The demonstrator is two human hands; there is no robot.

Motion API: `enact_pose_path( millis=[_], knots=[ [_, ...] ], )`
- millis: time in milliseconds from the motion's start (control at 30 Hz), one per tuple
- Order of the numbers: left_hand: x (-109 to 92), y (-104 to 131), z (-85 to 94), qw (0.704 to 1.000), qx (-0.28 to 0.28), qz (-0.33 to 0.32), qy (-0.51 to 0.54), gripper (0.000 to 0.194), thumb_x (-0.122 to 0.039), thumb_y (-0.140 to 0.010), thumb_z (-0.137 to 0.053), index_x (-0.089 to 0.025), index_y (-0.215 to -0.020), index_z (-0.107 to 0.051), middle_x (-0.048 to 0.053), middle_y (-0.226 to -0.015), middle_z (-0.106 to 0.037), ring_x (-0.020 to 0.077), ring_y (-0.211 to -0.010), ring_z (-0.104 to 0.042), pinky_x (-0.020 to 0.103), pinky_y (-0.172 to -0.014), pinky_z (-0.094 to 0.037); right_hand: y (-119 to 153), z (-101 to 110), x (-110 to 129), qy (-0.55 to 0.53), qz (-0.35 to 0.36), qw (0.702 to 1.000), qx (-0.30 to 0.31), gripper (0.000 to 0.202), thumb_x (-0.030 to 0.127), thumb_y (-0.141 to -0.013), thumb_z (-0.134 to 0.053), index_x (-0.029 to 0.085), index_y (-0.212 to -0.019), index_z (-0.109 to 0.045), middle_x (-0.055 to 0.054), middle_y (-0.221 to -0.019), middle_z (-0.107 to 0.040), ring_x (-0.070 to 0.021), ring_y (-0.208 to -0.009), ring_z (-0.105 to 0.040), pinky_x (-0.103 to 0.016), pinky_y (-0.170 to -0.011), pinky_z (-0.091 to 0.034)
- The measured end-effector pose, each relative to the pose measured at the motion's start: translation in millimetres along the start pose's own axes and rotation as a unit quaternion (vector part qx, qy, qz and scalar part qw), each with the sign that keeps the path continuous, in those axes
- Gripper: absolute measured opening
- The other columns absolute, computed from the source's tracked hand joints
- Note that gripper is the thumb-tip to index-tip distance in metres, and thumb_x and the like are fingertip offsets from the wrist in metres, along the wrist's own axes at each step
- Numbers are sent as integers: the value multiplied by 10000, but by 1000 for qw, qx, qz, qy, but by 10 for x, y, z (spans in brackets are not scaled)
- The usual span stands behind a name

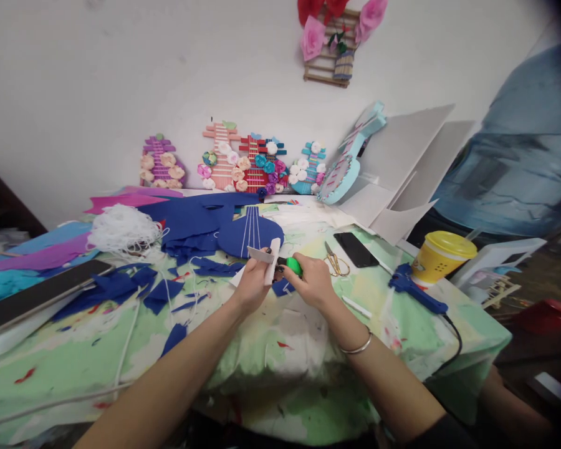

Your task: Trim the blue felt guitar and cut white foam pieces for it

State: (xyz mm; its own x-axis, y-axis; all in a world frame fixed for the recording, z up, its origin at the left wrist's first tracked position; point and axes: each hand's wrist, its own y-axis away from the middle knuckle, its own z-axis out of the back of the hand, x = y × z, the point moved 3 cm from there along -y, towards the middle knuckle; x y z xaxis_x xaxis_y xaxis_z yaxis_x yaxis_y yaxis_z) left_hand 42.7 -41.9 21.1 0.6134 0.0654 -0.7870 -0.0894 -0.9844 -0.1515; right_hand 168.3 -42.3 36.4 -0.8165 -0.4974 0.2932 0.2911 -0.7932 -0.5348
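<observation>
- Centre of the frame: the left hand (253,288) pinches a white board (275,251) between its fingers.
- Just right of it: the right hand (313,279) has its fingers curled round a green tool (293,267).
- The board seems light, stiff, easily dented; best held gently by its flat faces.

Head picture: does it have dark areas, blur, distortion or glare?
Head view, for every remark: upper-right corner goes black; the blue bottle looks stretched, probably lens distortion; soft light on the wall, without strong glare; fine details around the right hand look soft.
</observation>
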Motion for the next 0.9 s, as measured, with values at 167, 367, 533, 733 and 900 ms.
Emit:
enact_pose_path(
  millis=[167, 367, 533, 733, 900],
  knots=[
    [-17, -16, -2, 999, 33, -15, 14, 204, -185, -749, -590, -149, -575, -490, -28, -517, -416, 81, -491, -364, 232, -496, -308, -6, -2, -46, 5, -20, 1000, 0, 371, 504, -849, -407, 191, -683, -519, -15, -594, -562, -146, -572, -498, -243, -533, -228],
    [2, 7, -5, 1000, 25, -7, 9, 178, -214, -736, -622, -158, -604, -517, -21, -540, -437, 96, -510, -393, 239, -500, -317, 5, -3, -28, 0, -11, 1000, -11, 374, 500, -853, -400, 187, -691, -525, -21, -605, -571, -146, -577, -502, -237, -535, -238],
    [-14, 14, -11, 1000, 22, -16, 11, 217, -209, -752, -609, -153, -577, -494, -21, -526, -425, 87, -507, -397, 229, -498, -324, 1, 4, -30, 1, -20, 1000, -10, 381, 507, -853, -398, 190, -688, -529, -21, -594, -567, -148, -571, -501, -237, -531, -237],
    [-92, 24, -58, 996, 59, -21, 59, 198, -204, -786, -591, -150, -633, -477, -34, -544, -399, 73, -503, -388, 218, -493, -338, -17, -3, -89, 4, -35, 999, -9, 400, 527, -852, -394, 194, -682, -534, -18, -578, -556, -150, -578, -507, -238, -539, -241],
    [-150, 34, -76, 995, 58, -14, 78, 212, -211, -809, -578, -156, -650, -450, -38, -557, -378, 69, -494, -390, 211, -481, -340, -29, -16, -126, 1, -45, 999, -2, 395, 530, -848, -409, 194, -687, -540, -11, -574, -547, -144, -579, -507, -234, -539, -238]
  ],
)
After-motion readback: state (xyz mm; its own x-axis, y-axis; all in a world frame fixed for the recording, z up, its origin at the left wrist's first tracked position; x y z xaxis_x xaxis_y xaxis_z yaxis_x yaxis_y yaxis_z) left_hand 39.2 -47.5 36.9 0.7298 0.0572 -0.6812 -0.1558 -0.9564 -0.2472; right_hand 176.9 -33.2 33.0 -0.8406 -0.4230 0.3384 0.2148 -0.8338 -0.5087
